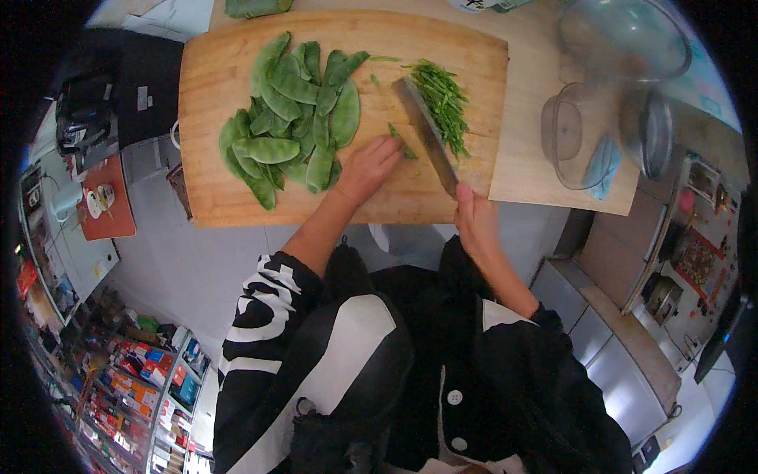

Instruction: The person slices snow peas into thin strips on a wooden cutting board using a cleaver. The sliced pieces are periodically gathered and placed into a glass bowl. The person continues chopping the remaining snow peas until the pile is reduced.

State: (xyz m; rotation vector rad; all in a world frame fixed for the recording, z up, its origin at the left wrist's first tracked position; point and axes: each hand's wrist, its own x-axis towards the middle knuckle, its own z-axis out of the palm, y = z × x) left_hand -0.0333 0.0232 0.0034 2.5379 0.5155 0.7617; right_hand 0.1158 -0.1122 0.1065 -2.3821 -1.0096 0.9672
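A wooden cutting board (209, 87) lies on the table before me. On its left half a loose pile of flat green bean pods (288, 103) is spread. Toward the right, thin green bean shreds (442, 103) are heaped along the far side of a kitchen knife (425, 122). My right hand (476, 217) is closed round the knife's handle, and the blade slants away to the left. Left of the blade, my left hand (373, 168) rests on the board, its bent fingers together on a green bean piece (407, 150). The fingers partly cover that piece.
Beyond the board's right side stand a large clear bowl (624, 35), a clear oval container (564, 134) and a metal-rimmed round vessel (655, 134). A blue cloth (604, 167) hangs near the table's right corner. A green object (257, 6) touches the board's far left edge.
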